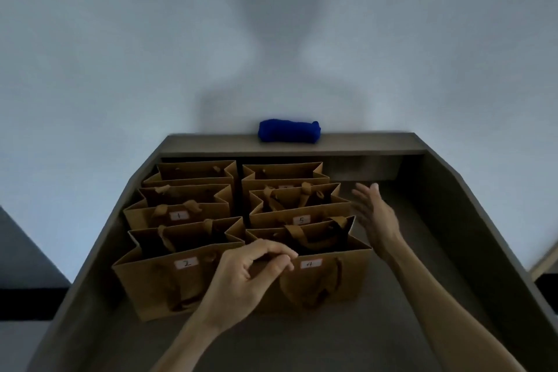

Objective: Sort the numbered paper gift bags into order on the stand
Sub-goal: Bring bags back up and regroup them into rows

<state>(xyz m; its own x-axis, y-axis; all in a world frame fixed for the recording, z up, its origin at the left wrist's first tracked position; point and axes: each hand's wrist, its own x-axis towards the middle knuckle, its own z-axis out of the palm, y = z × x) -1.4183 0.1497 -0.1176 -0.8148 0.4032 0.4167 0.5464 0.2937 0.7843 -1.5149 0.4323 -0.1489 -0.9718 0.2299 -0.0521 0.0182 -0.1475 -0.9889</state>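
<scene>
— From the head view, where do the bags stand?

— In two columns on the stand. Take the bag marked 4 as the marker: it is front right. Touching its left side is the bag marked 2. Right behind it is the bag marked 5, and behind the 2 sits the bag marked 1. Two more bags stand at the back, numbers hidden from here.

— And the hands?

— The left hand is at the 4's front rim, left end, fingers curled in a narrow grip. They seem to pinch the paper edge, though the blur leaves it unsure. The right hand is wide, fingers straight, holding nothing, just beside the right flanks of the 4 and the 5; touching or not, I cannot tell.

— How would you do this step well?

— I'd judge the 4 is the one to shift, since 2 sits ahead of 1 and 5 behind 4. Lift it by the rim and a flank together, straight up, so its drooping handles don't catch the 5. The bare floor right of the 4 would serve for parking.

— That blue thing?

— A rolled blue cloth on the ledge, well behind the 4.
</scene>
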